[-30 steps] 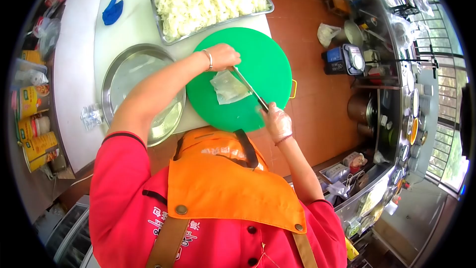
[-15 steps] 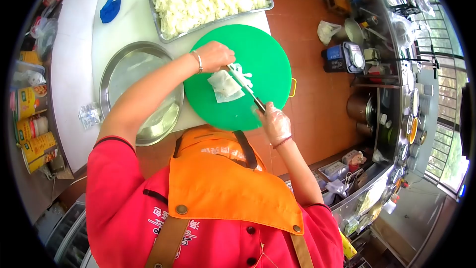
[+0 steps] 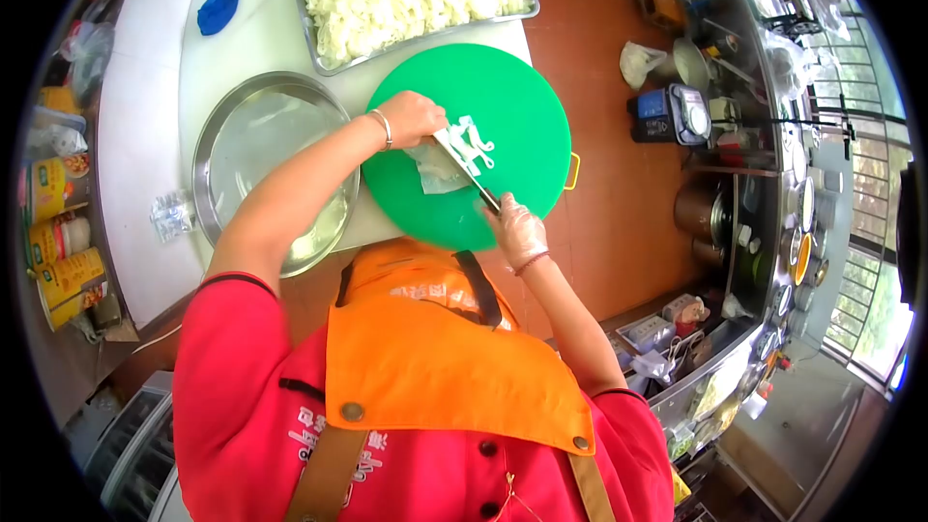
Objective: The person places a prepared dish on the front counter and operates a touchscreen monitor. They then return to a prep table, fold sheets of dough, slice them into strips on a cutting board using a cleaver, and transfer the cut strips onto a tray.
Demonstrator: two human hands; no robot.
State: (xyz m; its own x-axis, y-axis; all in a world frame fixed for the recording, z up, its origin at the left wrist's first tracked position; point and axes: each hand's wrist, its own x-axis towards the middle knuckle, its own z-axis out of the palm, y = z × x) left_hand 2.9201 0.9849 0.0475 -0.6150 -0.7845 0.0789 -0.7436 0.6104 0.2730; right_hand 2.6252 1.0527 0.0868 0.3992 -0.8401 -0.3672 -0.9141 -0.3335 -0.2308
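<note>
On the round green board, a translucent white sheet lies flat, with several white strips just beyond it. The knife lies across the sheet's far edge, its dark handle held in my right hand, which wears a clear glove. My left hand is closed near the blade's tip, at the top of the sheet; its fingertips are hidden, and what they hold cannot be made out.
A metal tray heaped with pale strips sits beyond the board. Left of the board is a round metal pan with clear liquid. A blue cloth lies at the upper left. Shelves with cookware stand at the right.
White strips have appeared on the board beyond the blade. Both hands and the knife have shifted left over the sheet, and less of the sheet shows.
</note>
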